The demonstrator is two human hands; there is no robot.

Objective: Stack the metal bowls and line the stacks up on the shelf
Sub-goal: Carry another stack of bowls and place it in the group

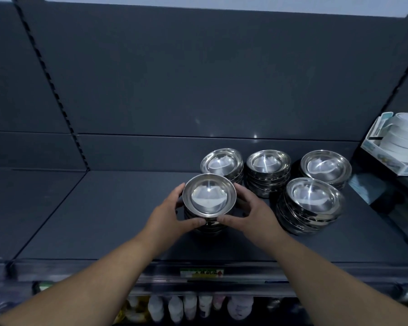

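Note:
A stack of shiny metal bowls (209, 196) stands near the middle of the dark shelf (104, 220). My left hand (167, 215) grips its left side and my right hand (252, 212) grips its right side, thumbs meeting at the front. Three more bowl stacks line the back: one (222, 164) just behind the held stack, one (267, 164) in the middle, one (325, 167) at the right. A leaning stack (311, 201) sits in front of them at the right, tilted toward me.
White plates in a carton (396, 142) sit on the neighbouring shelf at the far right. A price label (201, 272) marks the shelf's front edge. Bottles (189, 307) stand on the shelf below. The shelf's left half is bare dark surface.

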